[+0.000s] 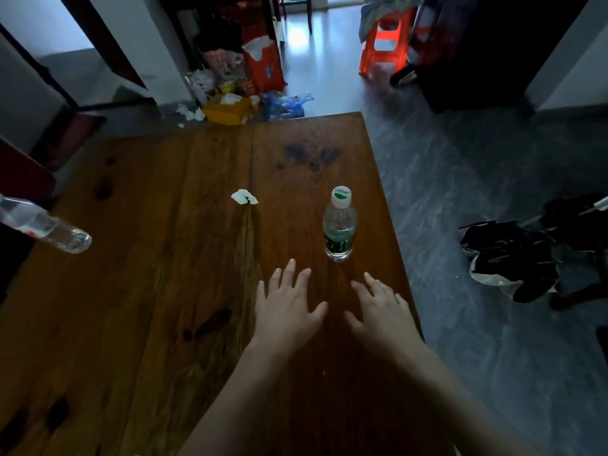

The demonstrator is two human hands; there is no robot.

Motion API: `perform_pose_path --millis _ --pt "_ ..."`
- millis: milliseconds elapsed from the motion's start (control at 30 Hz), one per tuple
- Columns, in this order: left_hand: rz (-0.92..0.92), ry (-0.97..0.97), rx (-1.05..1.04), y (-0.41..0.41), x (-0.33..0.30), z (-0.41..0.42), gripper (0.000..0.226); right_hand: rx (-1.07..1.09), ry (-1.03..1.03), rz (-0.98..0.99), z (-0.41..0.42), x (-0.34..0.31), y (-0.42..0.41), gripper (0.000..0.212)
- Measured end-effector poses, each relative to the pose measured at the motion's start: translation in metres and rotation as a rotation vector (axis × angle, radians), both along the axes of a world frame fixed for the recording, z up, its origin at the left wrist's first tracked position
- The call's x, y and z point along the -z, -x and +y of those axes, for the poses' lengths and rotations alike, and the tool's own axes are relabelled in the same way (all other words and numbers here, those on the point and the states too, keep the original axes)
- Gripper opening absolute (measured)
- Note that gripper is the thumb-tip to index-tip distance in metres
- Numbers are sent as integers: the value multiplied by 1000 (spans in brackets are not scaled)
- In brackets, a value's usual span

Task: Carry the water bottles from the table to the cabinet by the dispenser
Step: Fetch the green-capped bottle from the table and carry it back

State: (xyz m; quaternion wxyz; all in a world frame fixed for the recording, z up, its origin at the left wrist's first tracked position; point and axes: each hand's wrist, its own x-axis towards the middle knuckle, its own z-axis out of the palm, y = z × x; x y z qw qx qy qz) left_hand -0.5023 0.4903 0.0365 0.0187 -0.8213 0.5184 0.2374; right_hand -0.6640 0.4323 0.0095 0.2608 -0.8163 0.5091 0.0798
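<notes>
1. Head view, hands: the left hand [289, 302] and the right hand [378, 311] are both stretched out low over the wooden tabletop [148, 291], fingers spread and straight, neither holding anything. Whether the palms touch the wood cannot be told.

2. Head view, task things: an upright water bottle [339, 225] with a white cap and green label stands near the right edge of the tabletop, just beyond the fingertips of both hands and apart from them. A second clear bottle [46, 227] shows at the left edge of the picture, tilted; what supports it is out of sight.

3. Head view, surroundings: a crumpled white scrap of tissue [244, 196] lies mid-table. Beyond the far edge are litter on the floor and a red plastic stool [385, 44]. No cabinet or dispenser can be identified.

4. Step in hand: this looks like the reach toward the upright bottle, before any grasp.

5. Next move: it probably calls for one hand to advance and close round the bottle's body, then lift it straight so it does not tip off the nearby edge.
</notes>
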Motion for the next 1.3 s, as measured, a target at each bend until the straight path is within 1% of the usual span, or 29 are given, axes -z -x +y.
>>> perform_pose_path --millis 167,267,333,400,467,533,600,700,800,867,933,1000,1067,1100,1133,1200,1233,1300 --pt "62 -5 -41 -10 14 -30 75 22 -11 12 -23 9 -3 67" --pt "147 63 -113 -15 21 -50 84 14 -16 26 -38 12 -5 68" --pt "247 141 -161 -16 27 -64 94 9 -16 25 -46 15 -7 68" --pt "398 240 -197 -17 32 -79 102 4 -18 31 -51 18 -8 68" --pt "536 348 -232 -14 37 -94 106 -3 -31 38 -55 21 -10 68" --pt "621 436 -263 -11 40 -106 100 -5 -33 40 -58 24 -12 69" --pt "656 488 -258 -8 42 -113 86 -3 -31 40 -61 26 -13 69" --pt "625 546 -240 -11 44 -117 71 -3 -21 29 -64 26 -13 69" --pt "585 584 -228 -14 42 -116 68 5 -15 15 -67 28 -13 68" --pt "579 578 -221 -14 38 -112 69 46 -46 -23 -67 30 -11 66" --pt "580 581 -203 -16 30 -105 68 155 -149 -132 -67 30 -9 63" --pt "585 606 -194 -19 18 -97 65 318 -318 -283 -68 26 -7 59" --pt "597 634 -191 -22 1 -89 62 447 -493 -402 -68 18 -7 49" --pt "603 648 -189 -24 -8 -85 62 520 -619 -459 -68 14 -7 43" --pt "611 664 -185 -25 -17 -80 62 616 -790 -540 -68 10 -7 39" --pt "633 701 -180 -27 -34 -73 61 814 -1177 -780 -68 3 -5 39" --pt "648 716 -181 -28 -42 -69 60 882 -1311 -878 -67 -1 -4 40" --pt "679 735 -189 -30 -55 -61 57 881 -1437 -975 -64 -10 -6 44"
